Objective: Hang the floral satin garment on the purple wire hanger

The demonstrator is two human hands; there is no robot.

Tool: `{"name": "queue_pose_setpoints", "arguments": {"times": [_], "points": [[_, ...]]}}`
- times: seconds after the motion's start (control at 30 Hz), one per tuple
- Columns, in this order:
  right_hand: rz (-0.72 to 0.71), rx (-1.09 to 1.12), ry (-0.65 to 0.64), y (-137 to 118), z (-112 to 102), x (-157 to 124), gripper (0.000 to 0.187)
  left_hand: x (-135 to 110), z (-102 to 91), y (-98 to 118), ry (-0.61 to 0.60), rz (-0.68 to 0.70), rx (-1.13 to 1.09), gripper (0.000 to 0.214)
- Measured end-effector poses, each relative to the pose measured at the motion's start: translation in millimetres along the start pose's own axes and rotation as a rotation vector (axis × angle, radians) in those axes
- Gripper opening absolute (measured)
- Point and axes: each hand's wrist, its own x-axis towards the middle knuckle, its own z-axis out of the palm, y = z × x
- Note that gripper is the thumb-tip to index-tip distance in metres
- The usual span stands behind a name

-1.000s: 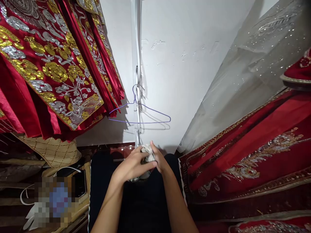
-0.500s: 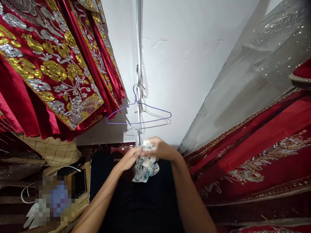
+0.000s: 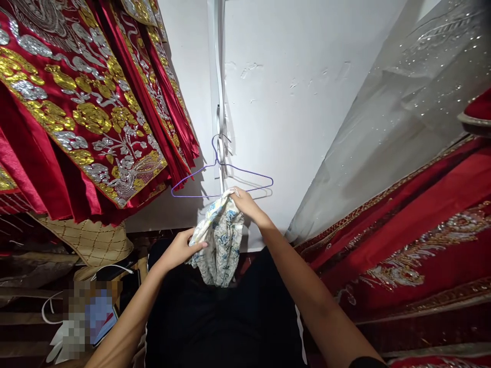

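Observation:
A white cloth with a blue floral print (image 3: 220, 240) hangs between my hands. My right hand (image 3: 245, 204) pinches its top corner, raised close under the bar of a purple wire hanger (image 3: 222, 179) that hangs on the white wall. My left hand (image 3: 178, 250) grips the cloth's lower left edge, fingers closed round it. Both forearms reach up from my lap, which is covered in black fabric (image 3: 222, 322).
Red garments with gold and silver embroidery (image 3: 76, 107) hang at the upper left. More red embroidered fabric (image 3: 402, 240) and a sheer sequinned veil (image 3: 391, 117) fill the right. A woven beige item (image 3: 88, 237) and white cables (image 3: 49, 312) lie at the lower left.
The crumpled cloth has been unfolded and lifted. My right hand rose with its corner to the hanger, while my left hand moved left and down along the edge.

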Motion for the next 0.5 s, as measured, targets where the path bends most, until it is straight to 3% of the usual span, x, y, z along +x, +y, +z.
{"name": "queue_pose_setpoints", "arguments": {"times": [0.1, 0.23, 0.3, 0.37, 0.5], "points": [[0.062, -0.070, 0.054, 17.2, 4.6, -12.4, 0.021, -10.2, -2.7, -11.9, -0.086, -0.051, 0.013, 0.043], [0.071, -0.217, 0.015, 14.4, -10.6, -28.0, 0.014, -17.0, -18.3, -32.6, -0.292, -0.272, 0.375, 0.048], [0.084, -0.247, -0.014, 9.2, -19.0, -31.6, 0.014, -11.7, -32.9, -34.9, -0.248, -0.312, 0.510, 0.049], [0.099, -0.215, -0.027, 5.1, -25.4, -34.1, 0.016, -0.5, -51.1, -30.4, -0.115, -0.275, 0.581, 0.051], [0.117, -0.124, -0.019, -1.8, -29.0, -40.4, 0.021, 23.1, -86.0, -15.4, 0.113, -0.019, 0.589, 0.051]]}}
